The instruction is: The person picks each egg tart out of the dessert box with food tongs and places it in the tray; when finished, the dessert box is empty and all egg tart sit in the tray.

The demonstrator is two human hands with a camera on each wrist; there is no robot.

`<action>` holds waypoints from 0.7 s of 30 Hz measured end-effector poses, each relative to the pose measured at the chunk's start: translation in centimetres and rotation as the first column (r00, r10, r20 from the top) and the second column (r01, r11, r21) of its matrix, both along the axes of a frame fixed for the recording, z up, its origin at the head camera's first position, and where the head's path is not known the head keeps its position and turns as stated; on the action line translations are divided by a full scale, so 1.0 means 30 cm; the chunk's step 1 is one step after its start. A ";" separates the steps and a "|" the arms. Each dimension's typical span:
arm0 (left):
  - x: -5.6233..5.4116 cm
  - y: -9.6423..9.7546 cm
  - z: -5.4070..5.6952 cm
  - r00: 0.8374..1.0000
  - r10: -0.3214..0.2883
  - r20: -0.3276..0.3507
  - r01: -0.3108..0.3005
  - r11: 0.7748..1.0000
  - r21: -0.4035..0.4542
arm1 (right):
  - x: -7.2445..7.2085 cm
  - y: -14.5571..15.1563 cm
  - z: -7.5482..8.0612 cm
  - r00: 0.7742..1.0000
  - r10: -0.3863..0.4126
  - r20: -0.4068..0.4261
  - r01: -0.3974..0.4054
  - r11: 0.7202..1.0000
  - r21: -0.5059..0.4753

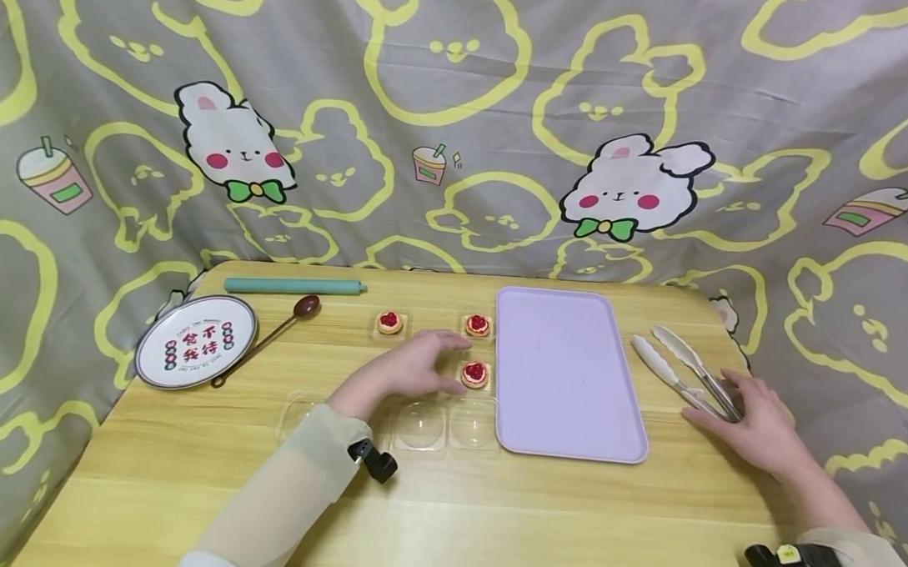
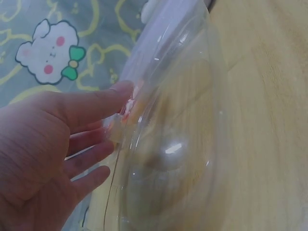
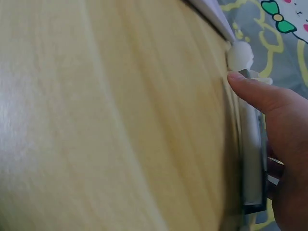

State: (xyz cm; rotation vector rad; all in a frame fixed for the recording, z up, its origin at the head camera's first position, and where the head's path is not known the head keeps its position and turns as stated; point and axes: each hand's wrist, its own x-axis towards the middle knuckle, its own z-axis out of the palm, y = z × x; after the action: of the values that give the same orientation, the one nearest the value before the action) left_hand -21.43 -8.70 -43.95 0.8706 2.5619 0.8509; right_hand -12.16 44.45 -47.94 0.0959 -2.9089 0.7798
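In the head view my left hand (image 1: 413, 365) reaches over the table, thumb and fingers spread at the left side of a small red-topped tart (image 1: 475, 374). A second tart (image 1: 477, 325) sits just behind it, a third tart (image 1: 389, 322) farther left. They rest in a clear plastic box (image 1: 421, 424), whose domed lid lies toward me. In the left wrist view that clear lid (image 2: 173, 149) stands in front of the fingertips. On the right, my right hand (image 1: 764, 424) grips metal tongs (image 1: 694, 371) with white tips near the closed end, thumb on one side and fingers on the other.
A lilac tray (image 1: 571, 375) lies between the hands. At the left are a white plate (image 1: 197, 341) with red lettering, a brown spoon (image 1: 272, 335) partly beside it, and a teal rolling pin (image 1: 292, 286). A patterned curtain (image 1: 457, 192) hangs behind the table.
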 end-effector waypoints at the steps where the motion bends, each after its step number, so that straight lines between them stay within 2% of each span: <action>1: -0.003 0.001 -0.003 1.000 -0.002 -0.001 0.002 1.000 -0.007 | -0.002 0.001 -0.006 1.000 -0.007 -0.007 0.007 1.000 0.003; 6: -0.012 0.005 -0.012 1.000 -0.001 -0.005 0.001 1.000 -0.023 | -0.016 -0.005 -0.031 0.999 -0.037 -0.021 0.037 0.999 0.012; 12: -0.011 0.005 -0.012 1.000 0.015 -0.018 -0.015 1.000 -0.021 | -0.019 -0.024 -0.032 0.998 -0.063 -0.018 0.063 0.997 0.036; 16: -0.008 0.009 -0.013 1.000 0.019 -0.006 -0.019 1.000 0.002 | -0.011 -0.041 0.001 0.998 -0.060 -0.009 0.060 0.998 -0.010; 21: -0.005 0.010 -0.016 0.999 0.033 0.005 -0.033 0.999 0.006 | -0.016 -0.083 0.074 0.998 -0.021 -0.058 0.019 0.999 -0.042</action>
State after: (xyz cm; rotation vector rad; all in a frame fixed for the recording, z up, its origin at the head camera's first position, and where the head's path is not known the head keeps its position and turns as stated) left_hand -21.59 -8.39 -44.43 0.8290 2.5774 0.8693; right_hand -12.64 41.95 -45.73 0.0838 -2.8331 0.8191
